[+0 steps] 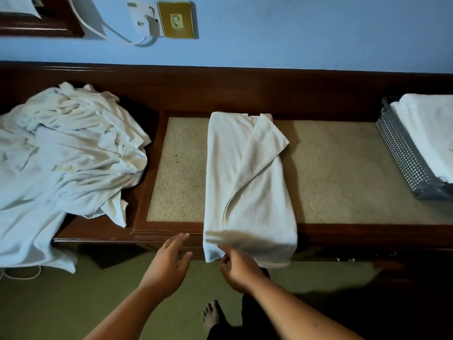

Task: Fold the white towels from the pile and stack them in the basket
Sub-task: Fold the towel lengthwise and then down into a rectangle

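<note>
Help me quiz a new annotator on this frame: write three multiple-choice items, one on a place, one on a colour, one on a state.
1. Where on the table does the basket stand?
A. left end
B. middle
C. right end

2. What colour is the wall?
A. blue
B. yellow
C. pink

3. What is the right hand doing?
A. lying flat and open
B. pinching the near corner of the half-folded towel
C. out of view

Answers:
1 C, it sits at the far right, cut by the frame's edge.
2 A, the wall behind the table is blue.
3 B, its fingers curl on the corner that hangs over the table's front edge.
</note>
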### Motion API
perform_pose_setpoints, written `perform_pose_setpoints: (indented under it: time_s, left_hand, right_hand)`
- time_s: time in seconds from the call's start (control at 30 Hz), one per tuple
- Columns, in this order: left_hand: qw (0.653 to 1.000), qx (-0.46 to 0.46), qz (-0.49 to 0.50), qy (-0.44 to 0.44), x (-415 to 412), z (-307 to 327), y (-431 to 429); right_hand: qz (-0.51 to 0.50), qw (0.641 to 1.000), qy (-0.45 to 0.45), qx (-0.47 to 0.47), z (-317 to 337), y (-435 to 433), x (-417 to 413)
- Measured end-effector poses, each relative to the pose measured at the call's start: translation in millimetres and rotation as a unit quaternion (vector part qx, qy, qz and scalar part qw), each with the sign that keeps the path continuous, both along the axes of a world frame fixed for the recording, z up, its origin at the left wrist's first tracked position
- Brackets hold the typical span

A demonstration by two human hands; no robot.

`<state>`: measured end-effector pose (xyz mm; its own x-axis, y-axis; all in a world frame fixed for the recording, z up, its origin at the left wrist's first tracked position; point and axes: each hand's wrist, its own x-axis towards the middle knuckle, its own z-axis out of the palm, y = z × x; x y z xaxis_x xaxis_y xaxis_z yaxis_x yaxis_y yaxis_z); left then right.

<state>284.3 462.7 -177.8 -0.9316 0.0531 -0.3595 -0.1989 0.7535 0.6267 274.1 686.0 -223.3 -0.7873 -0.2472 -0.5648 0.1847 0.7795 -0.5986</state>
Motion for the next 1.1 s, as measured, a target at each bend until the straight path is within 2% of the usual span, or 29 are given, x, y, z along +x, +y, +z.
perform_pose_setpoints:
  time_s: [0.13,0.2,0.23,0.3,0.33,0.43,0.47,0.53,0.57,0.63,0.7,0.73,0.77,0.9,0.97,1.1]
  left_hand:
    - [0.999,-0.013,-0.022,-0.020,-6,-7,17]
    - [0.999,-0.011,-0.037,-0.028,-13,-12,32]
    - [0.998,-0.013,-0.048,-0.034,-17,-15,39]
    - [0.996,-0.027,-0.074,-0.048,-24,-22,57]
    - [0.994,-0.042,-0.086,-0.060,-27,-24,66]
    - [0.978,-0.104,-0.136,-0.120,-28,-31,93]
    - [0.971,-0.116,-0.146,-0.151,-26,-37,99]
    - [0.967,-0.106,-0.127,-0.196,-23,-48,106]
    - [0.968,-0.089,-0.099,-0.213,-22,-55,110]
    - [0.965,-0.011,0.021,-0.260,-22,-68,116]
    - [0.918,0.107,0.157,-0.348,-26,-74,125]
    - [0.893,0.147,0.189,-0.381,-28,-79,129]
    - [0.884,0.164,0.201,-0.388,-30,-85,133]
    - [0.947,0.089,0.158,-0.264,-17,-103,140]
    - [0.954,0.097,0.124,-0.254,-4,-101,132]
    - [0.982,0.024,0.036,-0.183,16,-93,96]
  right_hand:
    - [-0.077,0.989,0.113,0.052,-4,37,3]
    - [-0.151,0.975,0.133,0.091,-2,61,-1]
    - [-0.174,0.971,0.101,0.131,-1,74,-2]
    - [-0.172,0.956,-0.042,0.233,-3,103,-4]
    - [-0.180,0.946,-0.109,0.248,-10,119,-3]
    - [-0.351,0.897,-0.201,0.180,-36,157,4]
    - [-0.410,0.879,-0.212,0.122,-47,164,7]
    - [-0.449,0.868,-0.214,0.006,-51,164,8]
    - [-0.443,0.872,-0.208,-0.032,-53,163,11]
    - [-0.384,0.903,-0.186,-0.048,-51,159,13]
    - [-0.302,0.938,-0.168,-0.015,-51,155,17]
    - [-0.255,0.953,-0.164,0.017,-50,154,21]
    - [-0.213,0.963,-0.159,0.046,-50,154,25]
    - [-0.128,0.978,-0.082,0.145,-49,152,43]
    - [-0.109,0.976,-0.037,0.185,-44,148,52]
    - [-0.124,0.962,0.009,0.241,-42,143,82]
